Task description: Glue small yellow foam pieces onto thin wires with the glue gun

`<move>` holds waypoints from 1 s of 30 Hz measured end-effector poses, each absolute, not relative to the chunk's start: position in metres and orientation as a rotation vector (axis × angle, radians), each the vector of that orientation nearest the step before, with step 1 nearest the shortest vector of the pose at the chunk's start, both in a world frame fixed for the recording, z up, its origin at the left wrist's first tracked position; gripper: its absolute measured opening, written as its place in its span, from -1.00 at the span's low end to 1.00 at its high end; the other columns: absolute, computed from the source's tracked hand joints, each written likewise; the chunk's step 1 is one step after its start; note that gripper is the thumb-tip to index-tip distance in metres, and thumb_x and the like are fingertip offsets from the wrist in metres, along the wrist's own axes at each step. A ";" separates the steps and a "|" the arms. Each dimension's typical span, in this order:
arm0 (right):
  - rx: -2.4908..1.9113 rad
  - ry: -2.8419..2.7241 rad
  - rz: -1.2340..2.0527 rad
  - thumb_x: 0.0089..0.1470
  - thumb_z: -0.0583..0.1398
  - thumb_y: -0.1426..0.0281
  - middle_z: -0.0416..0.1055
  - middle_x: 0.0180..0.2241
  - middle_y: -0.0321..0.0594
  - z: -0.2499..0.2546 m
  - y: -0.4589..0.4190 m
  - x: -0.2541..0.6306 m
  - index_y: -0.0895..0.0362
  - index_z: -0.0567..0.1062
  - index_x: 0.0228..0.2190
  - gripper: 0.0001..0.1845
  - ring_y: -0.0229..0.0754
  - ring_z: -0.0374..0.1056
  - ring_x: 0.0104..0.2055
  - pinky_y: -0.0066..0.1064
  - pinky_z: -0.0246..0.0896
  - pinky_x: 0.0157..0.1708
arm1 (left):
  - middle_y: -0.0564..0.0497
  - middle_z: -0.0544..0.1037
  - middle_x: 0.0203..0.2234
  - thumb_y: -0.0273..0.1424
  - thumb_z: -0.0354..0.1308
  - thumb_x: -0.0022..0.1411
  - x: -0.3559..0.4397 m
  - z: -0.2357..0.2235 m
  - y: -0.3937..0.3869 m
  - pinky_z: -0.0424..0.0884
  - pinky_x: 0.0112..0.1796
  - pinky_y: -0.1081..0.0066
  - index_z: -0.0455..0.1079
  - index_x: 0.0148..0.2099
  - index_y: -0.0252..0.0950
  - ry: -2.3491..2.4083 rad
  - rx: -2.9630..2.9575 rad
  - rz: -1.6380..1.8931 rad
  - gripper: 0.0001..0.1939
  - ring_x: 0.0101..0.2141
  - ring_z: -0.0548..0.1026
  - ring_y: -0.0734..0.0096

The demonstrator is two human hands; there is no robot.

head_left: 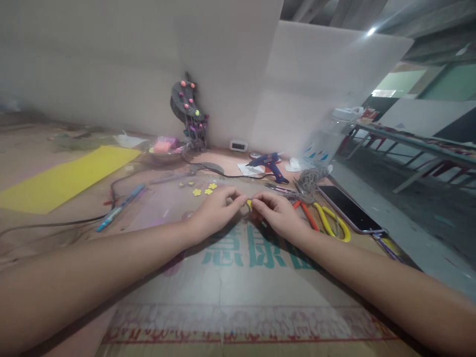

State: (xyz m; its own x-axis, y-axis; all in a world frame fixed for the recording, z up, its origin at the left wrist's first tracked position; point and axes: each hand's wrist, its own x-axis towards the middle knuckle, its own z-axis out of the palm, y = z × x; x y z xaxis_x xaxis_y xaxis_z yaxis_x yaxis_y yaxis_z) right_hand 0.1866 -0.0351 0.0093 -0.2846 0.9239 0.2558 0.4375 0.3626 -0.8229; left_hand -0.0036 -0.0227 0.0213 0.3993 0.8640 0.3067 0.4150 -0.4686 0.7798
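My left hand (222, 210) and my right hand (277, 210) meet over the middle of the table, each with thumb and fingertips pinched together. Between their fingertips shows a small yellow piece (249, 203), mostly covered, so its full shape is hidden. Just beyond my left hand lie several small yellow flower cutouts (197, 192). Close to my right hand are pliers with red handles (309, 216) and scissors with yellow handles (330, 222).
A blue glue gun (268, 163) stands at the back, its black cord running left. Further left are a yellow sheet (70, 178), a blue pen (121, 207) and a grey crescent ornament (184, 101) with beads. A phone (349, 208), grey yarn (310, 182) and a bottle (327, 134) line the right edge.
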 end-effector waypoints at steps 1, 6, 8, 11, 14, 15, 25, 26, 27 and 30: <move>-1.192 -1.878 0.819 0.21 0.09 0.21 0.38 -0.56 -0.34 0.009 -0.035 0.187 0.11 0.42 -0.41 -0.73 -0.29 0.27 -0.53 -0.45 0.17 -0.48 | 0.04 0.53 -0.43 -0.22 -0.02 0.30 -0.004 0.021 -0.022 0.32 -0.27 0.40 0.38 -0.36 -0.28 1.080 2.053 0.954 -0.71 -0.34 0.45 0.36; -1.194 -1.847 0.814 0.23 0.07 0.24 0.36 -0.58 -0.36 0.010 -0.037 0.185 0.11 0.38 -0.43 -0.74 -0.31 0.24 -0.57 -0.47 0.13 -0.53 | 0.05 0.51 -0.44 -0.21 -0.04 0.31 -0.003 0.019 -0.021 0.32 -0.28 0.42 0.37 -0.36 -0.28 1.042 2.067 0.940 -0.69 -0.36 0.44 0.38; -1.202 -1.834 0.809 0.23 0.07 0.23 0.35 -0.59 -0.37 0.011 -0.038 0.185 0.10 0.38 -0.43 -0.73 -0.31 0.22 -0.58 -0.47 0.11 -0.54 | 0.04 0.50 -0.43 -0.21 -0.04 0.32 -0.003 0.019 -0.021 0.32 -0.28 0.42 0.38 -0.34 -0.28 1.033 2.075 0.937 -0.70 -0.34 0.44 0.37; -1.211 -1.831 0.799 0.23 0.07 0.22 0.34 -0.59 -0.37 0.012 -0.038 0.184 0.10 0.38 -0.43 -0.73 -0.32 0.19 -0.59 -0.48 0.08 -0.56 | 0.03 0.52 -0.39 -0.22 -0.01 0.30 -0.003 0.021 -0.022 0.32 -0.28 0.41 0.40 -0.31 -0.29 1.033 2.064 0.924 -0.72 -0.35 0.43 0.37; -1.200 -1.835 0.804 0.23 0.07 0.18 0.32 -0.59 -0.37 0.011 -0.037 0.184 0.10 0.37 -0.46 -0.69 -0.33 0.17 -0.60 -0.48 0.07 -0.57 | 0.03 0.53 -0.38 -0.24 0.02 0.28 -0.004 0.021 -0.023 0.32 -0.28 0.41 0.40 -0.31 -0.30 1.036 2.051 0.921 -0.74 -0.35 0.44 0.38; -1.190 -1.829 0.818 0.24 0.06 0.16 0.32 -0.59 -0.36 0.010 -0.037 0.184 0.11 0.36 -0.47 -0.66 -0.33 0.17 -0.60 -0.48 0.06 -0.58 | 0.03 0.53 -0.39 -0.24 0.02 0.28 -0.004 0.021 -0.023 0.32 -0.28 0.41 0.40 -0.32 -0.30 1.032 2.049 0.926 -0.74 -0.35 0.44 0.38; -1.285 -1.819 0.431 0.13 0.17 0.24 0.43 -0.48 -0.28 0.059 -0.022 0.221 0.14 0.48 -0.34 -0.78 -0.25 0.31 -0.43 -0.42 0.21 -0.37 | -0.04 0.59 -0.35 -0.18 0.01 0.30 -0.003 0.010 -0.019 0.38 -0.27 0.36 0.38 -0.27 -0.29 0.975 1.924 0.917 -0.71 -0.30 0.52 0.30; -1.324 -1.881 0.300 0.13 0.16 0.28 0.48 -0.39 -0.24 0.066 -0.018 0.231 0.14 0.51 -0.33 -0.80 -0.23 0.34 -0.38 -0.40 0.21 -0.34 | -0.04 0.60 -0.34 -0.17 0.01 0.30 -0.003 0.008 -0.018 0.39 -0.27 0.36 0.39 -0.27 -0.28 0.975 1.930 0.921 -0.71 -0.30 0.52 0.29; -1.389 -1.949 0.217 0.13 0.16 0.31 0.51 -0.32 -0.21 0.070 -0.013 0.240 0.13 0.54 -0.30 -0.80 -0.20 0.37 -0.32 -0.38 0.23 -0.30 | -0.04 0.60 -0.34 -0.17 0.01 0.30 -0.003 0.007 -0.017 0.39 -0.27 0.36 0.39 -0.27 -0.28 0.976 1.933 0.927 -0.71 -0.31 0.52 0.29; -1.599 -2.136 0.094 0.12 0.14 0.39 0.55 -0.27 -0.18 0.070 0.002 0.262 0.11 0.59 -0.28 -0.78 -0.14 0.42 -0.26 -0.34 0.24 -0.23 | -0.04 0.60 -0.35 -0.17 0.02 0.30 -0.004 0.006 -0.016 0.39 -0.29 0.35 0.38 -0.28 -0.28 0.989 1.938 0.918 -0.71 -0.33 0.52 0.30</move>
State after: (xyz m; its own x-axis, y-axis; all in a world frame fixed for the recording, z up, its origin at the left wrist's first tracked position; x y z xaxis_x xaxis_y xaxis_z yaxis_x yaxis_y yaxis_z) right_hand 0.2619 0.0024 0.0695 -0.2129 0.9221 0.3233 0.8900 0.3195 -0.3253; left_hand -0.0039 -0.0165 0.0060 0.4414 0.8614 0.2512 0.3145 -0.4107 0.8558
